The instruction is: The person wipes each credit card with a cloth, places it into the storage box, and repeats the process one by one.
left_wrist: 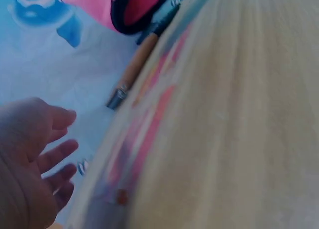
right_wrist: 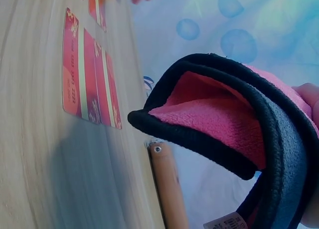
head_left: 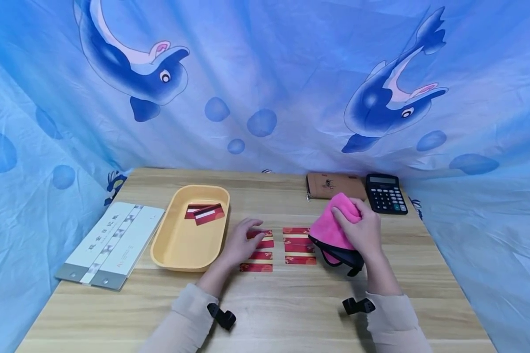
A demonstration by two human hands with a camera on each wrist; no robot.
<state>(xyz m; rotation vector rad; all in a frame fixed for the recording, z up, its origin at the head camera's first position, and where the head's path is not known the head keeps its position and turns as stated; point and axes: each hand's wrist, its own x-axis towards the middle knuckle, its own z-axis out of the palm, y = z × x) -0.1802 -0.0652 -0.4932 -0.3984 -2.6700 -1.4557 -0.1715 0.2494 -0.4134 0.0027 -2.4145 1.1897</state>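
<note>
My right hand point(head_left: 361, 228) grips a folded pink cloth point(head_left: 335, 223) with black edging and a dark grey side, held above the table by the right column of cards. A white label point(right_wrist: 227, 222) shows on the cloth in the right wrist view. Red and gold bank cards lie in two columns, the left column point(head_left: 257, 267) and the right column point(head_left: 300, 261). Over the upper part of the left column hovers my left hand point(head_left: 240, 242), fingers loosely bent with nothing between them; it partly hides those cards. The left wrist view shows this hand point(left_wrist: 30, 159) raised off the tabletop.
A yellow tray point(head_left: 159, 252) left of my left hand holds two cards point(head_left: 209, 214), stripe side up. Farther left lies a white ledger point(head_left: 110, 242) with a patterned strip. A brown wallet point(head_left: 337, 186) and a black calculator point(head_left: 385, 193) lie at the back right, before a blue dolphin curtain point(head_left: 291, 73).
</note>
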